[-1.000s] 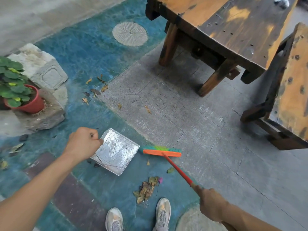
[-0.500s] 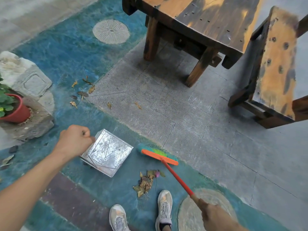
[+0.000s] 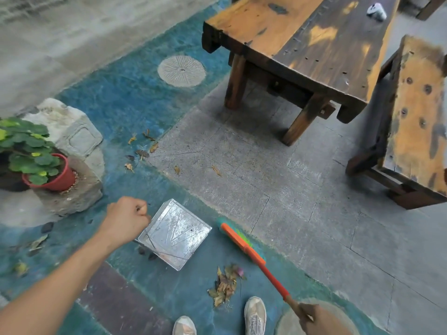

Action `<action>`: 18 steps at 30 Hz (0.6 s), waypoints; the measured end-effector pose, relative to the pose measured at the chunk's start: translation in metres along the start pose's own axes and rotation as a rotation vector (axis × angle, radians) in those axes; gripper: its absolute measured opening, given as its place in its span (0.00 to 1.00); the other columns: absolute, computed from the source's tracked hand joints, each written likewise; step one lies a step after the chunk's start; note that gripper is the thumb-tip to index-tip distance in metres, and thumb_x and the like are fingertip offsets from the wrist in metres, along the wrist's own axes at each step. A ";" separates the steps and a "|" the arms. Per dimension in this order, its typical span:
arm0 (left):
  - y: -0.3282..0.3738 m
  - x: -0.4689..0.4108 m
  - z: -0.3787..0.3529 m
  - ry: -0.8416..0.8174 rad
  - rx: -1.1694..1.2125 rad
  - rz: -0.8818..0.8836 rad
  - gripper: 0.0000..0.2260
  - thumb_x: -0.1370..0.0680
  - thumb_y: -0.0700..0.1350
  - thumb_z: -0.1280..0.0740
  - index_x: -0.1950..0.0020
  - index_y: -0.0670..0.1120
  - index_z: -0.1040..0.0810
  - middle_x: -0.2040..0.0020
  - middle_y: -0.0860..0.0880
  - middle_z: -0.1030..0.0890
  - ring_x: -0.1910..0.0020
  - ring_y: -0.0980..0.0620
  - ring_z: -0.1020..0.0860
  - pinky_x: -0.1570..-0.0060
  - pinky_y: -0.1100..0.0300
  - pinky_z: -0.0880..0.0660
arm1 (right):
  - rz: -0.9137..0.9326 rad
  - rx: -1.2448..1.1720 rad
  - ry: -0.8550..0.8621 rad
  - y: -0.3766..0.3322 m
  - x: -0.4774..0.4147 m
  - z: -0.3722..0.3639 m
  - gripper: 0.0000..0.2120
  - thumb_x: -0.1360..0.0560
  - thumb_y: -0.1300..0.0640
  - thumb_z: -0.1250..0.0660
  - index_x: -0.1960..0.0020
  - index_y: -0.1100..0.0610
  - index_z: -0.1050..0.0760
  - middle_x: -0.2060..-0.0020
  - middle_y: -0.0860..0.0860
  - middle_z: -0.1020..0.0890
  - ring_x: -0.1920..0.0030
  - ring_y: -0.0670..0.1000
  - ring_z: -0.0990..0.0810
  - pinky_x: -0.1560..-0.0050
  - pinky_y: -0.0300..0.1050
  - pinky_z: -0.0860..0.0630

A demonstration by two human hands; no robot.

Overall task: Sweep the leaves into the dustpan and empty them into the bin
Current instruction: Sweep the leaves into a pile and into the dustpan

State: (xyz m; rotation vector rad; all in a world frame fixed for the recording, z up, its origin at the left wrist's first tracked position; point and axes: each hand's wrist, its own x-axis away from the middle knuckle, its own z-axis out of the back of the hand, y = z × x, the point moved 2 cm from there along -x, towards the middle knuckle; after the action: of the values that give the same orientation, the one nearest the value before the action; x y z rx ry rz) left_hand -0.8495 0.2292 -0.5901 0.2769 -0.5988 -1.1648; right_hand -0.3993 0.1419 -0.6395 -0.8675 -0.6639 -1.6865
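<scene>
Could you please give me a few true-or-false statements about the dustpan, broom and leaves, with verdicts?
1. The left hand grips the dustpan at its back edge. True.
2. The leaf pile lies inside the dustpan. False: it lies on the floor beside the dustpan, in front of the shoes.
3. The right hand grips the broom by its handle. True.
4. The plant pot is blue. False: it is red.

The square, scratched metal dustpan [image 3: 175, 234] lies on the blue-green floor [image 3: 135, 102], a small pile of dry brown leaves [image 3: 225, 286] lies near its lower corner without touching it, the broom [image 3: 242, 240] with orange head and green bristles rests just beyond the pile, and several more leaves [image 3: 141, 152] lie scattered well apart.
</scene>
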 end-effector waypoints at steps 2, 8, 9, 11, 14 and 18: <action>-0.005 0.001 0.007 0.024 0.045 0.032 0.22 0.33 0.35 0.29 0.73 0.47 0.43 0.74 0.50 0.43 0.68 0.48 0.45 0.70 0.63 0.40 | 0.057 0.040 0.059 -0.022 -0.008 0.026 0.10 0.20 0.47 0.41 0.45 0.44 0.21 0.50 0.51 0.18 0.43 0.52 0.19 0.54 0.34 0.27; -0.013 0.002 0.013 0.096 0.126 0.157 0.22 0.33 0.36 0.29 0.75 0.46 0.43 0.77 0.51 0.43 0.70 0.49 0.44 0.73 0.58 0.41 | 0.299 0.236 0.165 -0.125 -0.076 0.117 0.13 0.20 0.55 0.44 0.40 0.56 0.27 0.48 0.59 0.17 0.48 0.60 0.19 0.54 0.46 0.26; -0.014 0.001 0.011 0.105 0.141 0.182 0.22 0.33 0.36 0.29 0.75 0.46 0.43 0.77 0.51 0.43 0.71 0.50 0.45 0.74 0.58 0.42 | 0.333 0.275 0.186 -0.147 -0.092 0.132 0.14 0.21 0.55 0.44 0.39 0.57 0.28 0.48 0.58 0.17 0.50 0.59 0.19 0.54 0.46 0.26; -0.016 -0.002 0.005 0.134 0.165 0.248 0.23 0.32 0.37 0.29 0.74 0.46 0.43 0.76 0.51 0.43 0.71 0.51 0.45 0.75 0.61 0.44 | 0.405 0.357 0.210 -0.199 -0.127 0.163 0.15 0.22 0.56 0.44 0.37 0.56 0.29 0.49 0.58 0.17 0.53 0.58 0.20 0.55 0.46 0.26; -0.018 -0.009 -0.009 0.203 0.179 0.343 0.21 0.31 0.38 0.29 0.72 0.45 0.42 0.76 0.51 0.41 0.71 0.52 0.43 0.75 0.61 0.46 | 0.514 0.431 0.236 -0.281 -0.186 0.198 0.15 0.22 0.56 0.42 0.38 0.58 0.28 0.48 0.59 0.18 0.53 0.59 0.19 0.55 0.47 0.24; -0.017 -0.022 -0.024 0.269 0.177 0.476 0.18 0.32 0.40 0.29 0.71 0.46 0.39 0.74 0.50 0.41 0.68 0.51 0.44 0.75 0.61 0.44 | 0.672 0.477 0.258 -0.383 -0.241 0.218 0.16 0.25 0.58 0.41 0.39 0.59 0.26 0.51 0.59 0.17 0.52 0.61 0.19 0.56 0.47 0.24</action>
State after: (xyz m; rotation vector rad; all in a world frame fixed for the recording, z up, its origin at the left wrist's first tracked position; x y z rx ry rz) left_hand -0.8546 0.2404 -0.6251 0.4090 -0.4941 -0.6045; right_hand -0.6824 0.5502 -0.7115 -0.4428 -0.4896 -0.9518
